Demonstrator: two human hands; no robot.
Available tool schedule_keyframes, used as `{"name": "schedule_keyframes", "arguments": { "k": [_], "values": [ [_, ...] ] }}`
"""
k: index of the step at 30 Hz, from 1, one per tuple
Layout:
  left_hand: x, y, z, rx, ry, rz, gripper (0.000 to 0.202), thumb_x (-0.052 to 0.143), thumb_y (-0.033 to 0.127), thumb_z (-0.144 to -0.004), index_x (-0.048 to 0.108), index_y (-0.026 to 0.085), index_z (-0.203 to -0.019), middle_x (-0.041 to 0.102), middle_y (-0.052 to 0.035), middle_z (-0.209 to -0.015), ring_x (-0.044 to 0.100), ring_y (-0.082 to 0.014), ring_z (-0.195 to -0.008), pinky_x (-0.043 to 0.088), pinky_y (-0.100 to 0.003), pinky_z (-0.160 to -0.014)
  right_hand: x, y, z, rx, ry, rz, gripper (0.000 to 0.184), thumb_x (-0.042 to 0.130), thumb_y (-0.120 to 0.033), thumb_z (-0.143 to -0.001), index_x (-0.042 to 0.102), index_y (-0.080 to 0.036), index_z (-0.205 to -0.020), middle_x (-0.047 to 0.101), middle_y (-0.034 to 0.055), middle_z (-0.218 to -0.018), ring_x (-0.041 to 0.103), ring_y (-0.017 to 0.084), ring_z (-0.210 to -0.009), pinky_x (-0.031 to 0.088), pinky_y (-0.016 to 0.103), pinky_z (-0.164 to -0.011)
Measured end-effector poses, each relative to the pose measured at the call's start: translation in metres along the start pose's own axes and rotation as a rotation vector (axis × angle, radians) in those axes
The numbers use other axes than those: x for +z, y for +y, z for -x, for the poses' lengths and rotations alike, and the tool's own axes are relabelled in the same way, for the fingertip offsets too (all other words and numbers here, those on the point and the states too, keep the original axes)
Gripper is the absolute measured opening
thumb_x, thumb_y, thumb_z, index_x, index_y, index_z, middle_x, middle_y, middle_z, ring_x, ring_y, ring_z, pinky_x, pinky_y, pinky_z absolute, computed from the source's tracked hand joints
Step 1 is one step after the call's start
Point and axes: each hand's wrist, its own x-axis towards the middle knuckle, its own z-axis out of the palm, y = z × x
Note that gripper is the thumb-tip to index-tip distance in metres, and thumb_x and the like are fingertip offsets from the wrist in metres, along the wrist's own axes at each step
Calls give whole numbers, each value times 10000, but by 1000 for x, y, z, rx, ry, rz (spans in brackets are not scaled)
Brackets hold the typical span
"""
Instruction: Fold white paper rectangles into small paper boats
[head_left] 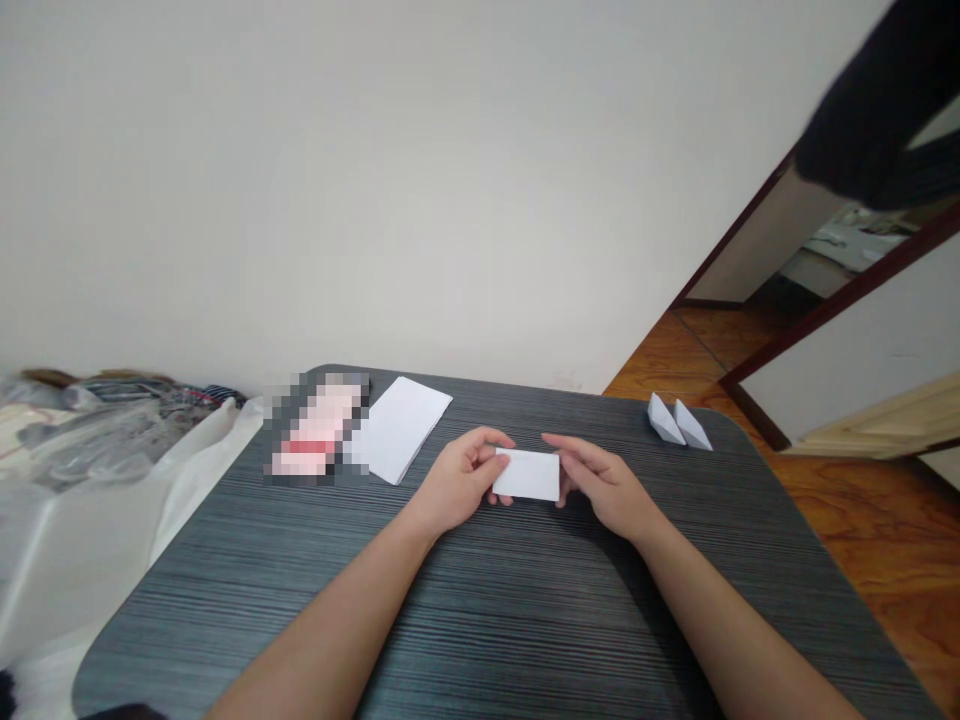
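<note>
A small folded sheet of white paper [528, 475] is held up just above the dark table, its long side running left to right. My left hand [463, 478] pinches its left end, thumb on the near face and fingers behind. At the opposite end, my right hand [604, 485] has its thumb and fingers closed about the paper's right edge; some of those fingertips are hidden behind it. To the left lies a stack of white paper sheets [409, 425]. Two folded paper boats [666, 420] stand side by side near the table's far right corner.
The dark wood-grain table [495, 620] has rounded corners and meets a pale wall [420, 190]. A blurred-out pinkish item [322, 425] lies beside the paper stack. Plastic-covered bundles [97, 480] are heaped at the left. Wooden floor [862, 520] and a doorway are at right.
</note>
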Motion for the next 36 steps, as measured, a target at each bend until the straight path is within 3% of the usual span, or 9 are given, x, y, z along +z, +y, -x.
{"name": "schedule_keyframes", "arguments": {
  "k": [4,9,18,25,36],
  "values": [
    [0,-3,0,22,13,-3,204,477,290,-865,485,167,-1028,578,19,-603,572,-108,-508,402,-195,-459,2,1,-1,121,-71,-79,273,448,-343,-901,554,-152,-1064,645,26,-681,601,137,-510,467,258,-503],
    [1,-2,0,23,11,-41,215,467,298,-868,491,163,-1033,579,13,-603,568,-109,-515,406,-199,-468,3,2,-2,173,-130,-27,189,505,-330,-869,547,-156,-806,678,41,-669,589,124,-491,454,235,-493],
    [2,-1,0,0,-30,-43,334,477,322,-866,433,164,-1157,608,4,-597,553,-110,-487,410,-202,-460,3,0,-2,137,-42,61,195,502,-338,-871,543,-173,-775,684,28,-661,590,123,-496,449,230,-512],
    [2,1,1,-34,-71,-130,227,442,358,-878,519,150,-833,608,-11,-538,526,-101,-450,404,-193,-452,4,0,-2,127,-6,45,173,534,-337,-852,550,-174,-798,678,24,-642,587,126,-488,440,226,-496],
    [4,5,3,-36,-46,-163,242,437,377,-871,504,156,-799,609,-5,-540,532,-107,-458,409,-204,-465,5,-3,-2,129,-18,42,152,539,-320,-847,551,-172,-815,675,25,-655,585,125,-500,441,229,-509]
  ]
}}
